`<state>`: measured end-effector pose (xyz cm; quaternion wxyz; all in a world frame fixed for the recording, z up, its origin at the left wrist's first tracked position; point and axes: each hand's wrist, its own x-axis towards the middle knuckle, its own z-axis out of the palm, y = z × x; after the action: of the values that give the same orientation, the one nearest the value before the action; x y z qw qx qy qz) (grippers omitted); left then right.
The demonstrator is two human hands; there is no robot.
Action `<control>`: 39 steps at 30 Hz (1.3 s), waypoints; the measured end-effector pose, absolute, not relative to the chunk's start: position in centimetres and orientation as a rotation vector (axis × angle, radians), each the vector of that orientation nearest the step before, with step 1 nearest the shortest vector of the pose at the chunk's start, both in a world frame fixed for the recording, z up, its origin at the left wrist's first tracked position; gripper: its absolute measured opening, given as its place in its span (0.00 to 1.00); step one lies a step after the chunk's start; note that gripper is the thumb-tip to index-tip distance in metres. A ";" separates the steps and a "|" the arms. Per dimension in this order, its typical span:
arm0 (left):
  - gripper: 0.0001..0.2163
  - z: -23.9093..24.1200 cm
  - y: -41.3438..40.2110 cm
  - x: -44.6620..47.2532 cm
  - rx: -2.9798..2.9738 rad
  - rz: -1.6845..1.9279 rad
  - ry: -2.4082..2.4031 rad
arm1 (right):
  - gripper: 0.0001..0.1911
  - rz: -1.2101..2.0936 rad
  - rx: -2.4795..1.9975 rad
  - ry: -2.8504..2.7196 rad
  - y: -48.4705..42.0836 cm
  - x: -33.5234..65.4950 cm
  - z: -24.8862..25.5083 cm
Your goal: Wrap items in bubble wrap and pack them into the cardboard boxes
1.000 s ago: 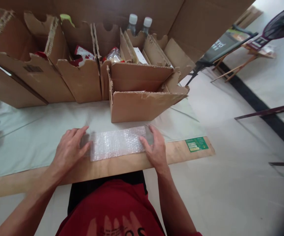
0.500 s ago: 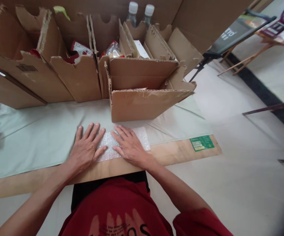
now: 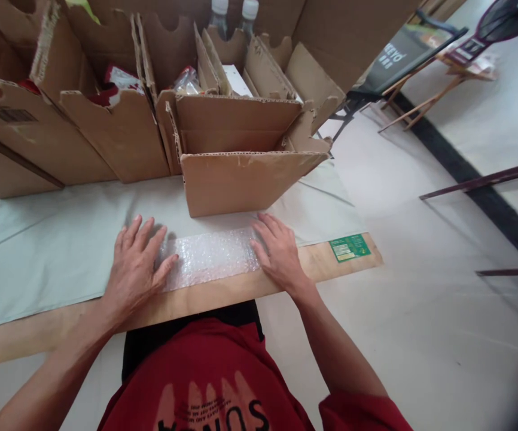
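Observation:
A flat rectangle of clear bubble wrap (image 3: 214, 254) lies along the front edge of the table, partly on the pale green cloth and partly on bare wood. My left hand (image 3: 136, 260) lies at its left end, palm down with the fingers spread; the thumb touches the wrap's edge. At the right end rests my right hand (image 3: 279, 248), palm down and fingers apart, over the wrap's corner. Neither hand grips anything. Just beyond the wrap stands an open cardboard box (image 3: 245, 182).
A row of cardboard bins (image 3: 115, 137) with packets inside lines the table's back. Two white-capped bottles (image 3: 249, 15) stand behind. On the wooden edge (image 3: 313, 269), a green card (image 3: 349, 248) lies at the right. A fan (image 3: 505, 24) and folding stands occupy the floor at right.
My hands have moved apart, the right one to the right and the left slightly left, uncovering the middle of the bubble wrap. The camera view has shifted a little.

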<state>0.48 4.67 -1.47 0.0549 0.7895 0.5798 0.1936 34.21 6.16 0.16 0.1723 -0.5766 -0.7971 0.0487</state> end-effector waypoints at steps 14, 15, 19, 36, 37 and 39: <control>0.26 4.6 5.4 -1.2 1.838 0.668 1.800 | 0.26 1.004 -1.463 -1.885 1.1 30.4 2.0; 0.30 5.1 6.7 -1.4 1.879 0.643 1.798 | 0.30 1.095 -1.405 -1.885 0.4 29.3 2.1; 0.36 4.8 12.6 -1.2 2.121 0.588 1.779 | 0.25 1.207 -1.273 -2.024 0.0 25.1 1.8; 0.11 0.3 -1.5 1.3 2.147 0.994 1.591 | 0.21 1.747 -1.233 -1.482 1.3 24.8 2.1; 0.12 0.3 -0.8 1.0 2.076 0.969 1.644 | 0.21 1.608 -1.269 -1.557 1.2 25.0 2.1; 0.17 0.4 0.4 0.5 1.963 0.888 1.734 | 0.19 1.214 -1.292 -1.747 1.1 25.3 2.2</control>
<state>0.52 0.38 0.42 0.1868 0.6974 0.6159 0.3154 25.30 1.15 2.23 0.3204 -0.4918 -0.6648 0.4621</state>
